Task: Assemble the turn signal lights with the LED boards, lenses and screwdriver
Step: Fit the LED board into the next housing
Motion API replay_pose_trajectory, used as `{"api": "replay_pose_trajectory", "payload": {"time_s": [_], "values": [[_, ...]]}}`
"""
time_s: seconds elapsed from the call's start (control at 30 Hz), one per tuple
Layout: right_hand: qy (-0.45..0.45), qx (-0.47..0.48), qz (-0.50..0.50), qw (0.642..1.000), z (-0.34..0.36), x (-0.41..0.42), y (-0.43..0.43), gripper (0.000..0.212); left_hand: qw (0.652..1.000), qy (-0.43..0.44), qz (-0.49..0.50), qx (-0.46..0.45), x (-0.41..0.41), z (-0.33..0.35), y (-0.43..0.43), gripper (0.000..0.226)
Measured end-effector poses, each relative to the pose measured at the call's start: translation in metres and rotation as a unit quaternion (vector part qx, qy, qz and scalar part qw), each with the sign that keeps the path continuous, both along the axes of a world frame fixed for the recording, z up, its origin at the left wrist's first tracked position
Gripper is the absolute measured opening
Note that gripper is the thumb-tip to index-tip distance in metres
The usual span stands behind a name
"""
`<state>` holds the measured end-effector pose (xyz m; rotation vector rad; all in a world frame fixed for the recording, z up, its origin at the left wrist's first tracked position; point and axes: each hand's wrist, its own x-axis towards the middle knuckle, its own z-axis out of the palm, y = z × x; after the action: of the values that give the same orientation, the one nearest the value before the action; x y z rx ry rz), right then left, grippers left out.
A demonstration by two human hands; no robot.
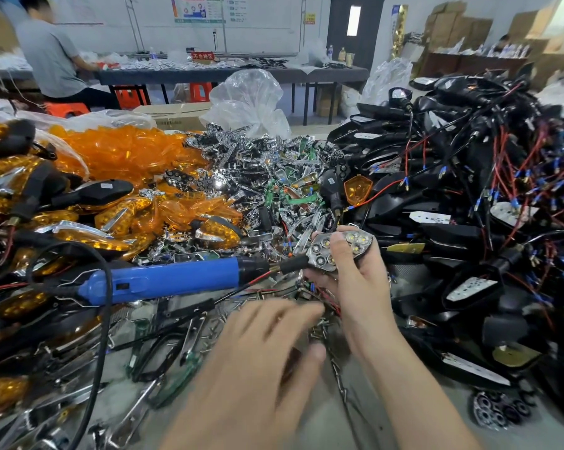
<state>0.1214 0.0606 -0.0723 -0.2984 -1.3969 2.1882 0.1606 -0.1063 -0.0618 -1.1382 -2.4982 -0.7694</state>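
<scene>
Above the parts pile (pixel 258 180), right grip (pixel 360 287) clasping turn signal light (pixel 355 240) — left grip (pixel 267 349) slack, empty

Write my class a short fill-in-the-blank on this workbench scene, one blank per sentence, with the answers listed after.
The right hand grips a turn signal light with no orange ____ fitted on it.
The electric screwdriver, lying unheld, has a ____ body.
The left hand, blurred, holds ____.
The wired black housings are piled on the person's ____ side.
Answers: lens, blue, nothing, right.
</scene>
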Motion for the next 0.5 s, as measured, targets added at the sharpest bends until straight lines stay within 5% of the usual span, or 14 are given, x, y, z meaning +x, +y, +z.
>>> {"api": "replay_pose_trajectory", "payload": {"time_s": [0.2, 0.5], "values": [[-0.006, -0.008, -0.023, 1.0, 0.0, -0.003, 0.001, 0.007, 0.988, 0.081, 0.022, -0.132, -0.003, -0.026, 0.0, 0.04], [-0.005, 0.001, -0.008, 1.0, 0.002, 0.004, 0.002, 0.007, 0.975, 0.142, 0.089, -0.146, -0.035, -0.019, 0.008, 0.026]]}}
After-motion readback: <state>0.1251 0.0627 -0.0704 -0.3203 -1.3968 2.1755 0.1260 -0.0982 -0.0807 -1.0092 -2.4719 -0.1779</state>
